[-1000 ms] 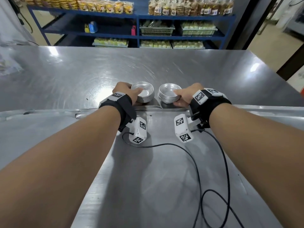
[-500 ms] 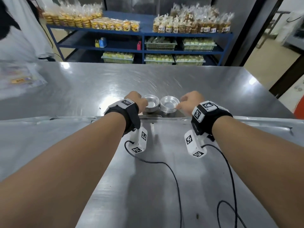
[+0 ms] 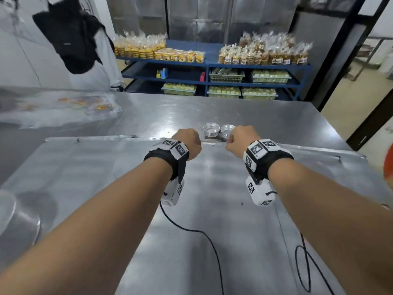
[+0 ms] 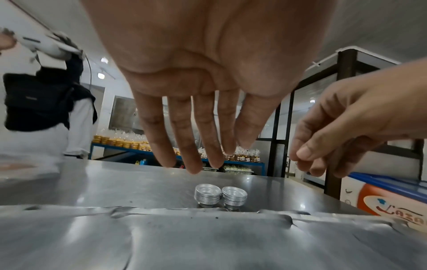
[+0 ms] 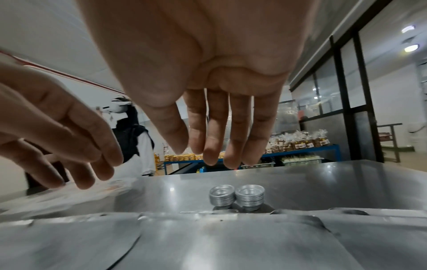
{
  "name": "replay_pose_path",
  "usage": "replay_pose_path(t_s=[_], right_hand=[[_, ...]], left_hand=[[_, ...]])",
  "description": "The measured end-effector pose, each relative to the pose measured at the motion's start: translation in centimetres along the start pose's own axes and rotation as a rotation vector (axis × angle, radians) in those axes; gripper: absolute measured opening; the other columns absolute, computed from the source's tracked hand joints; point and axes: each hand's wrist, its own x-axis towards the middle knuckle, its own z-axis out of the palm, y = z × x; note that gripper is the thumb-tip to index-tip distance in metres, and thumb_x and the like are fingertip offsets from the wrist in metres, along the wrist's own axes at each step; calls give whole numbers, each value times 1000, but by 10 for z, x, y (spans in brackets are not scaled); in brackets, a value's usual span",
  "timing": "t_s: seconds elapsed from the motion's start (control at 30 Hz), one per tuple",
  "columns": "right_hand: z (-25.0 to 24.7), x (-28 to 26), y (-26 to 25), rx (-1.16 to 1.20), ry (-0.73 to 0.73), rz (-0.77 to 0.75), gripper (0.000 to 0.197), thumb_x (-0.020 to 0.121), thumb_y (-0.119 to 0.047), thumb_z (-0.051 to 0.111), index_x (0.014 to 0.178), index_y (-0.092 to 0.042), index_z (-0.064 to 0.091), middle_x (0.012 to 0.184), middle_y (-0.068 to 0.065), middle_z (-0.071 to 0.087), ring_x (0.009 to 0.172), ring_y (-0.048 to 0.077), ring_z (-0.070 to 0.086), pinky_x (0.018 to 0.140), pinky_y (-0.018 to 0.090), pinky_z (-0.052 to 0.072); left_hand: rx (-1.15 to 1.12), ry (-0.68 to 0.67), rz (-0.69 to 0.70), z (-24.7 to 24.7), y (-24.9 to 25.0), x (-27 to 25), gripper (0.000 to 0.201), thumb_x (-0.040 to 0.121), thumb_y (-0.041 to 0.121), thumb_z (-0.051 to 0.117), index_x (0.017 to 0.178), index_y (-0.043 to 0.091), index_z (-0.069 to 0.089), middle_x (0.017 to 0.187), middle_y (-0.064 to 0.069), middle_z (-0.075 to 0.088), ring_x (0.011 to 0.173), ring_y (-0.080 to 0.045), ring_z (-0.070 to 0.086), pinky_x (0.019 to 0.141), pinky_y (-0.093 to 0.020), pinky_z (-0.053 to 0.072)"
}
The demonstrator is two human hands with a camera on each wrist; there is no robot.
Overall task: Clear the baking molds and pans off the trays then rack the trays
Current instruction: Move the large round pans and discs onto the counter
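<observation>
Two stacks of small aluminium molds, a left stack (image 3: 210,129) and a right stack (image 3: 228,131), stand side by side on the steel table (image 3: 276,124), just past the far rim of a large metal tray (image 3: 106,167). My left hand (image 3: 188,143) and right hand (image 3: 240,141) hover over the tray's far edge, short of the stacks and touching nothing. In the left wrist view my left hand (image 4: 191,146) has loose, straight fingers above the left stack (image 4: 208,196) and right stack (image 4: 234,198). The right wrist view shows my right hand (image 5: 217,142) equally empty above both stacks (image 5: 235,198).
A person in white with a black bag (image 3: 74,39) stands at the back left. Clear plastic packets (image 3: 63,107) lie on the table's left. Blue shelves (image 3: 212,67) of packaged goods stand behind. Black cables (image 3: 212,241) trail over the tray. A round metal piece (image 3: 6,209) sits at the left edge.
Both hands have let go of the mold stacks and drawn back and up over the tray's edge. The stacks stay put on the table; the head view has tilted up.
</observation>
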Motion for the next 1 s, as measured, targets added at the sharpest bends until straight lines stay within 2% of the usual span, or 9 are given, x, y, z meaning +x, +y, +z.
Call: replay_pose_path(t_s=[0.07,0.17,0.3,0.47,0.6,0.7,0.83,0.9,1.0], right_hand=[[4,-34,-22,-17,-33,-48,13,82,-21,64,89,-15,73,89,5,69,81,24,67,70,29,55],[15,-82,-59,-20,-136,-146,13,82,-21,62,84,-14,72,87,4,71,82,24,67,75,31,57],[36,-142,-114,-1,-201,-232,13,82,-22,64,87,-12,71,90,5,68,78,25,67,73,32,59],[74,-190,-189,-19,-311,-343,14,82,-22,63,89,-12,69,87,6,66,72,25,66,65,29,57],[108,-207,-256,-61,-356,-436,18,83,-26,64,92,-13,72,91,5,69,79,24,68,70,32,59],[128,-212,-307,-67,-380,-468,16,82,-24,62,86,-11,71,82,6,67,71,25,67,66,31,59],[151,-208,-372,-66,-410,-453,28,85,-29,62,65,-11,56,70,5,58,62,25,61,57,25,48],[164,-205,-401,-43,-405,-430,34,86,-33,62,62,-14,48,68,3,53,63,25,59,55,25,44],[181,-200,-439,21,-399,-374,37,89,-43,60,68,-16,46,71,0,49,71,26,58,59,28,44]], left_hand=[[46,-4,-1,-7,-12,-43,22,87,20,56,99,16,74,102,-4,72,92,-25,67,82,-35,58],[94,-7,-32,-16,-38,-104,23,88,19,53,96,13,74,104,-6,69,93,-26,65,81,-33,56],[97,-17,-157,-28,-84,-173,21,88,20,57,98,12,74,100,-9,71,89,-29,67,81,-38,59],[119,6,-299,-39,-154,-235,22,89,20,57,103,12,72,106,-11,70,96,-31,66,81,-34,56],[141,3,-413,-46,-222,-274,24,87,23,57,105,15,71,110,-10,68,99,-33,65,85,-37,55],[187,7,-462,-55,-278,-298,26,87,19,53,106,11,69,111,-11,69,103,-33,64,89,-37,54],[219,26,-556,-79,-356,-324,39,94,30,49,130,17,59,133,-11,57,126,-35,50,103,-41,44],[229,30,-617,-89,-397,-334,44,92,28,51,135,19,53,139,-11,50,129,-36,44,103,-44,44],[229,59,-710,-95,-449,-344,45,90,29,52,133,15,50,136,-12,47,126,-36,44,99,-45,44]])
